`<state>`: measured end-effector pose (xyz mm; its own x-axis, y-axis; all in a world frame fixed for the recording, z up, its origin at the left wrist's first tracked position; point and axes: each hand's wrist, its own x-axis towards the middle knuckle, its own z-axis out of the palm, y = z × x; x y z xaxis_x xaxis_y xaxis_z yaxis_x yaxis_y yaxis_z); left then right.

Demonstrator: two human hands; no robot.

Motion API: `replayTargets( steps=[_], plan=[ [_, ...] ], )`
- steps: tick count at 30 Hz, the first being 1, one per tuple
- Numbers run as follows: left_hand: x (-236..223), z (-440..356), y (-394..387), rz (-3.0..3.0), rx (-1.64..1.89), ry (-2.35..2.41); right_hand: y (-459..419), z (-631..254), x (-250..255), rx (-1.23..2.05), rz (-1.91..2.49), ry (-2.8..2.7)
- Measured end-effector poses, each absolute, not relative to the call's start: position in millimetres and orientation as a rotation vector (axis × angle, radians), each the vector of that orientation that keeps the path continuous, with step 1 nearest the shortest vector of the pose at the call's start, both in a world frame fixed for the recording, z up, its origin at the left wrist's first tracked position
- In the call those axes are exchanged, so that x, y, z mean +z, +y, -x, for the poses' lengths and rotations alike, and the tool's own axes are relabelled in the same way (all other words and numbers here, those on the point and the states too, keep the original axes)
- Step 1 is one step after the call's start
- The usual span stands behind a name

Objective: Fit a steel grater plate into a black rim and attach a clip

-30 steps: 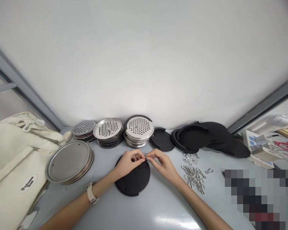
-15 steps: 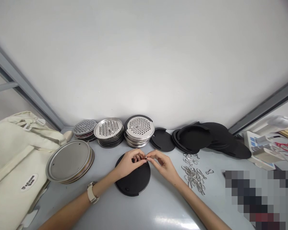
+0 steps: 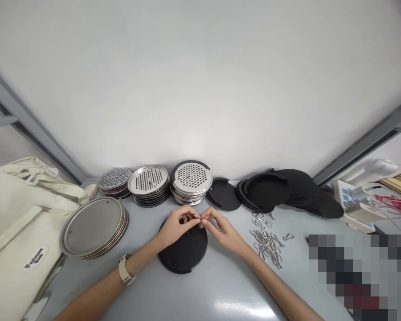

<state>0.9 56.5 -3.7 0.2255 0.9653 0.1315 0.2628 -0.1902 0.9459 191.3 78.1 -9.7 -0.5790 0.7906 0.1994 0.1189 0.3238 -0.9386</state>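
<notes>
Our left hand (image 3: 174,228) and right hand (image 3: 223,232) pinch a small metal piece (image 3: 201,225) at their fingertips, over the far right edge of the black disc (image 3: 183,255) on the desk (image 3: 167,296). A slack pinch could drop it, we judge, since the fingers hide most of it. Loose metal clips (image 3: 270,246) lie to the right.

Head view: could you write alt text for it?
Left hand and right hand pinch a tiny, unclear item at the far edge of a black disc. Loose metal clips lie to the right; perforated discs top stacks behind.
</notes>
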Motion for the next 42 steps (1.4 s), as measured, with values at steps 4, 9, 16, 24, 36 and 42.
replayTargets(
  steps=[4,9,16,24,36,42],
  plan=[
    [-2.3,-0.1,57.4,-1.665,1.026,1.179,81.0,-191.2,-15.0,1.457,0.809,-1.889],
    [-3.5,-2.3,55.9,-1.669,0.980,1.199,88.3,-195.3,-21.5,1.597,0.807,-1.811],
    [-7.2,-5.6,50.9,-1.831,0.856,1.257,95.2,-203.9,-20.1,1.423,0.878,-1.831],
    [-11.0,-6.1,48.5,-1.855,0.793,1.285,91.4,-203.9,-21.2,1.068,0.962,-1.948],
    [-9.9,-1.7,51.6,-1.982,0.863,1.363,83.7,-196.9,-29.2,0.767,0.908,-2.142],
    [-9.2,-1.6,50.3,-2.008,0.844,1.360,83.6,-195.1,-30.1,0.787,0.864,-2.158]
  ],
)
